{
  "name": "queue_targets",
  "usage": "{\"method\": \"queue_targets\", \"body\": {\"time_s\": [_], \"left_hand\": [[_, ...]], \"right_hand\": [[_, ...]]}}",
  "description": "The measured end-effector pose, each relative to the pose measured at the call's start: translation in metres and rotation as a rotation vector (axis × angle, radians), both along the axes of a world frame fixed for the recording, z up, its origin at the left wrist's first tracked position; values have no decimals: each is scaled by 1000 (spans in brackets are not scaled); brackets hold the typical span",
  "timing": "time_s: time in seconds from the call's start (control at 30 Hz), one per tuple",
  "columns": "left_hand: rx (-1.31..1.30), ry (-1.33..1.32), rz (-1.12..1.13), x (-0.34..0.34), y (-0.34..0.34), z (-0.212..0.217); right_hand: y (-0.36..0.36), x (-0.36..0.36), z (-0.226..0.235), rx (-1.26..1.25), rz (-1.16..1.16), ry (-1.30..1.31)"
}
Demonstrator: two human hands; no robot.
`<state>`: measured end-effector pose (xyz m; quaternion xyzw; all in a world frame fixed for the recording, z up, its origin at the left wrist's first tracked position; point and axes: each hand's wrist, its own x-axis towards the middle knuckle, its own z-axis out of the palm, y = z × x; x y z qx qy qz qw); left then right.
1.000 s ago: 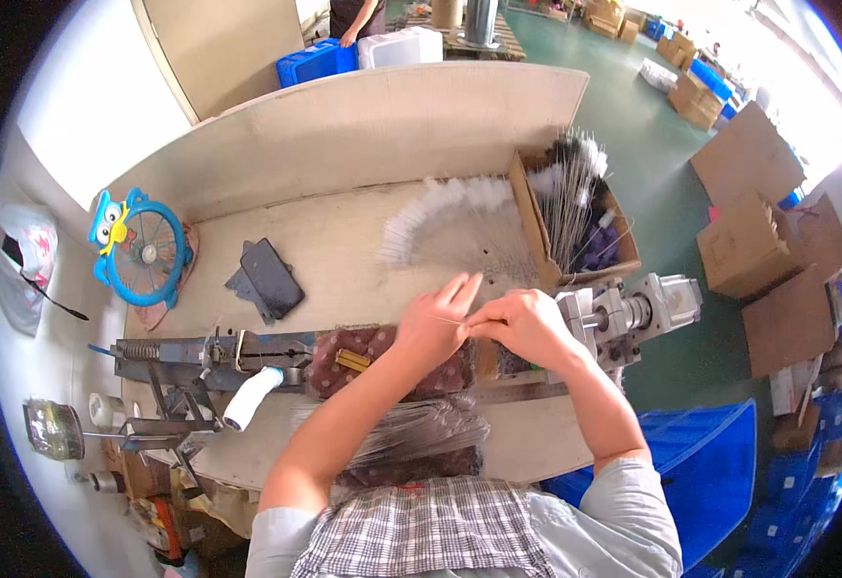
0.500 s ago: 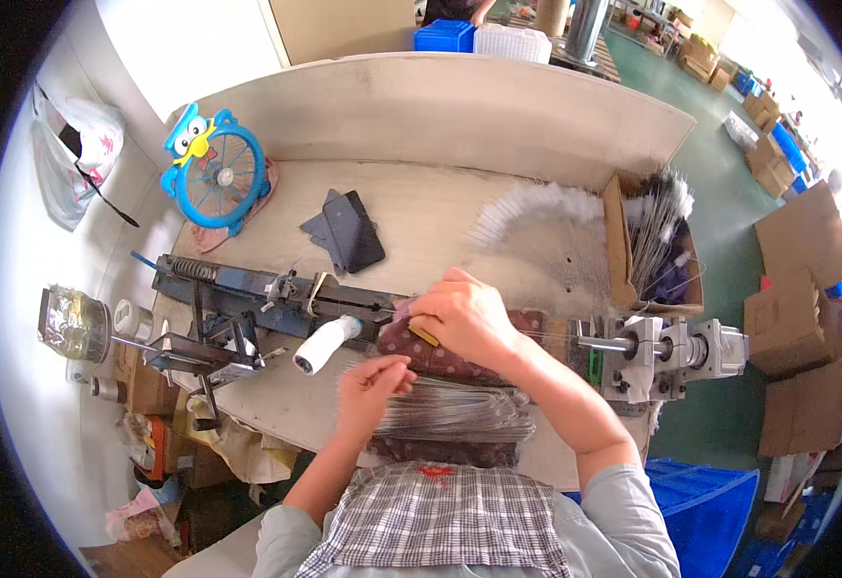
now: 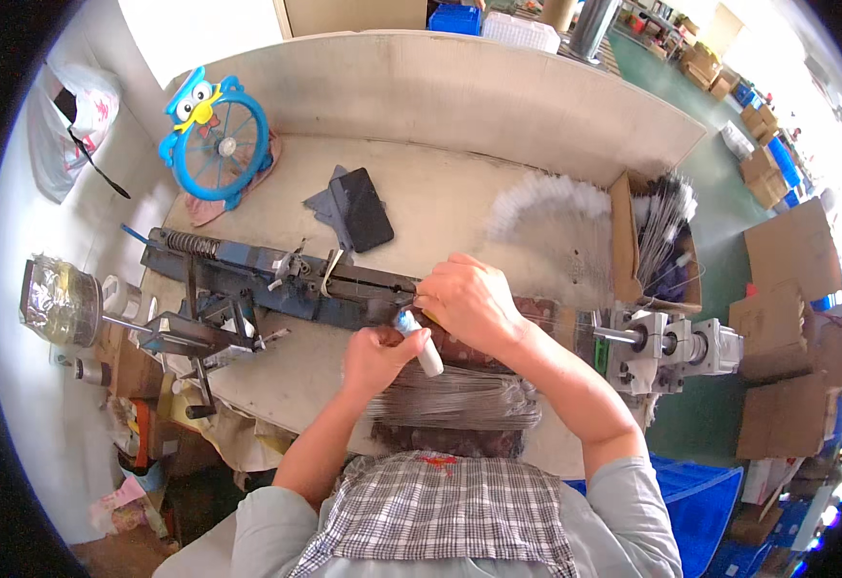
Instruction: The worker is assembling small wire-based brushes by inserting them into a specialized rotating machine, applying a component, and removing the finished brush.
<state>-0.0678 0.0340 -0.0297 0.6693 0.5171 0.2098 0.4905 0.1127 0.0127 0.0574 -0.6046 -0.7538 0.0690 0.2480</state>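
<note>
My left hand point(image 3: 380, 361) is closed around a small white bottle point(image 3: 429, 357) with a blue end. It is held tilted just below my right hand point(image 3: 469, 303), the blue end toward the metal rail. My right hand is pinched at the right end of the dark metal rail fixture point(image 3: 315, 281); a bit of a yellow piece point(image 3: 430, 315) shows under its fingers. Beneath both hands lies a dotted brown cloth point(image 3: 474, 354). A bundle of thin metal wires point(image 3: 454, 397) rests on it, close to my body. My right fingertips are partly hidden.
At the right stand a motor-driven spindle point(image 3: 666, 342) and a cardboard box point(image 3: 626, 241) of wire brushes. White-tipped brushes point(image 3: 546, 197) fan out beside it. A blue cartoon fan point(image 3: 217, 144) and a dark phone point(image 3: 361, 207) sit farther back. A crank mechanism point(image 3: 199, 337) is at left.
My left hand has taken up the white bottle from the table beside the rail and brought it right, under my right hand. My right hand stays at the rail's end. The view has shifted slightly.
</note>
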Motion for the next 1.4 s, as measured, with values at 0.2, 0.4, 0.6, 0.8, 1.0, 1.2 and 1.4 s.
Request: {"method": "queue_targets", "body": {"time_s": [0.2, 0.4, 0.6, 0.8, 1.0, 1.2, 1.4], "left_hand": [[-499, -793, 197, 29, -25, 21], [-35, -226, -5, 27, -21, 6], [45, 103, -80, -13, -5, -11], [-496, -729, 630, -133, 10, -48], [-590, -903, 804, -162, 17, -22], [-566, -1021, 972, -158, 20, -47], [297, -486, 373, -82, -20, -31]], "right_hand": [[-44, 20, 6, 259, -6, 165], [-58, 14, -56, 90, 101, 215], [-35, 1, -80, -54, -8, 199], [-51, 14, -50, -59, 59, 319], [-53, 10, -38, -34, 77, 362], [-64, 13, -20, -54, 33, 311], [-62, 28, 13, 234, -75, 94]]}}
